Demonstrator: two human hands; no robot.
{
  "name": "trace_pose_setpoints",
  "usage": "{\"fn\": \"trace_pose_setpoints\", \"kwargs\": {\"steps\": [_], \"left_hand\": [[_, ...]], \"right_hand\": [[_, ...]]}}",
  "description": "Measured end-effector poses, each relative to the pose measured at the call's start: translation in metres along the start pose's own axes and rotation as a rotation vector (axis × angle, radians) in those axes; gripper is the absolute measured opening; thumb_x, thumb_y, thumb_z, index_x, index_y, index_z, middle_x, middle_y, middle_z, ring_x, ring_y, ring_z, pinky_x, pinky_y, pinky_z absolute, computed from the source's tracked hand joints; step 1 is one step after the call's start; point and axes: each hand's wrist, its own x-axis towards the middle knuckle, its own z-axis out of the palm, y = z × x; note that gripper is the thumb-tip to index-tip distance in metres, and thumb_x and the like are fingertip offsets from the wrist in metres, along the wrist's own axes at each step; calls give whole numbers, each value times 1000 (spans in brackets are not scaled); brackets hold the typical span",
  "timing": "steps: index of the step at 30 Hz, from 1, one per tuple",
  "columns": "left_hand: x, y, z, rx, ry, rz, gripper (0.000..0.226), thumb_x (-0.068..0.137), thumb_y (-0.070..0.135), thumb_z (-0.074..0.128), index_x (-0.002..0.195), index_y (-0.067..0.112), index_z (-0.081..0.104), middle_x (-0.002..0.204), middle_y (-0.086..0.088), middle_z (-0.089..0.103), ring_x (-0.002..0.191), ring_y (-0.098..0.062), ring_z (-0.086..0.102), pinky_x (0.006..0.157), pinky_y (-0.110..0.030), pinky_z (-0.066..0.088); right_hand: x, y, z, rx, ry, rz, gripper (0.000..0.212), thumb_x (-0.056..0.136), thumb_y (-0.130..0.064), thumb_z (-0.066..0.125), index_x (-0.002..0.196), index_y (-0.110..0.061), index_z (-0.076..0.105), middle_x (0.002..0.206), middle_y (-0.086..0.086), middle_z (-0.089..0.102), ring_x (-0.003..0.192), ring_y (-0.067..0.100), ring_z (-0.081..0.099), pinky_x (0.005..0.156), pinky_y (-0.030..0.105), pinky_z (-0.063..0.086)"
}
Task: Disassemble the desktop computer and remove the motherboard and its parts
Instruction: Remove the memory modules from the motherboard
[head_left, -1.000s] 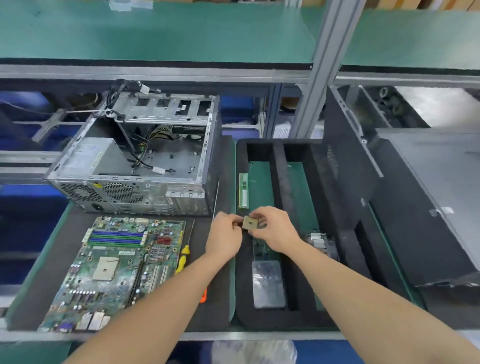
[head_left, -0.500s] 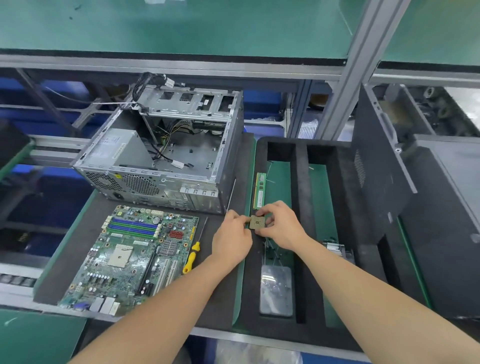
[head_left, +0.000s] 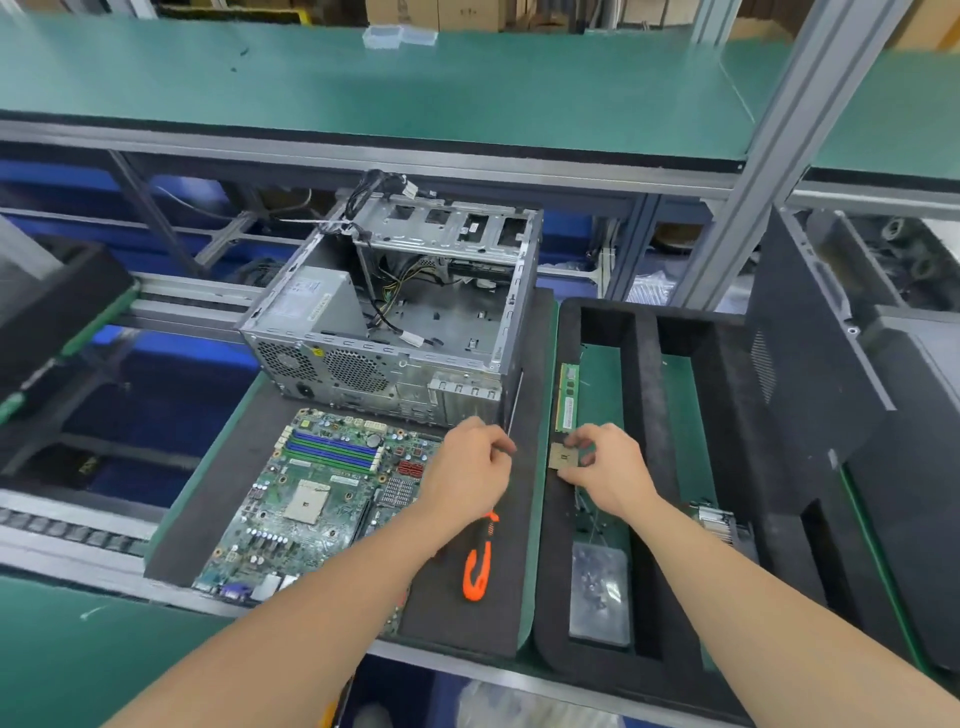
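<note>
Two hands over the work, apart from each other. Right hand (head_left: 608, 467) pinches a small square processor chip (head_left: 563, 457) by its edges, above the left wall of the black foam tray (head_left: 644, 415). Left hand (head_left: 467, 467) has its fingers curled, clear of the chip; cannot tell if it holds anything. Orange-handled screwdriver (head_left: 480, 566) lies under that forearm. Motherboard (head_left: 322, 493) lies flat on the black mat (head_left: 244, 467), out of the computer case (head_left: 415, 322) and just in front of it. Case is open on top, with loose cables inside. Memory stick (head_left: 567, 397) lies in the tray's left compartment, beyond the chip. Clear packet (head_left: 600, 592) sits in the same compartment, nearer the person. Heatsink (head_left: 722, 522) is in the next compartment to the right.
</note>
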Motion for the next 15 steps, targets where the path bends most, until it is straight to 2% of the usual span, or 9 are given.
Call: {"fn": "trace_pose_setpoints", "kwargs": {"steps": [5, 8, 10, 13, 14, 15], "left_hand": [[-10, -43, -35, 31, 39, -47, 29, 94, 16, 54, 90, 34, 75, 99, 11, 60, 92, -13, 61, 78, -32, 52], [-14, -55, -45, 41, 33, -70, 28, 95, 16, 54, 92, 32, 77, 104, 9, 63, 85, -13, 61, 76, -35, 55], [-16, -60, -52, 40, 39, -86, 28, 95, 15, 54, 93, 31, 77, 103, 9, 64, 75, -11, 62, 72, -37, 57], [-17, -74, -70, 10, 67, -107, 29, 94, 12, 55, 90, 32, 76, 95, 11, 70, 53, -8, 60, 56, -35, 56], [-18, -82, -78, 11, 82, -114, 29, 94, 12, 56, 90, 32, 77, 97, 11, 71, 48, -5, 57, 51, -31, 52], [-19, -93, -88, 10, 101, -122, 29, 94, 12, 56, 90, 32, 77, 99, 10, 72, 46, -4, 54, 48, -26, 46]], "right_hand": [[4, -7, -1, -15, -8, 37, 36, 78, -14, 86, 109, -23, 69, 110, 3, 59, 85, 15, 61, 66, 21, 45], [-1, -14, -3, -46, -30, 58, 44, 78, -21, 86, 116, -24, 64, 118, 1, 49, 86, 16, 60, 71, 26, 46], [-9, -24, -4, -34, 62, 54, 42, 81, -27, 83, 116, -27, 60, 118, -3, 44, 79, 11, 59, 67, 24, 42], [-25, -53, 0, 16, 254, 8, 14, 87, -30, 71, 99, -27, 66, 102, -8, 60, 76, 5, 60, 64, 24, 41], [-30, -67, 3, 39, 257, -11, 4, 87, -30, 69, 91, -29, 67, 91, -11, 65, 76, 5, 61, 64, 22, 42], [-35, -83, 9, 49, 234, -33, 4, 87, -31, 67, 84, -31, 66, 81, -14, 66, 75, 4, 61, 63, 20, 42]]}}
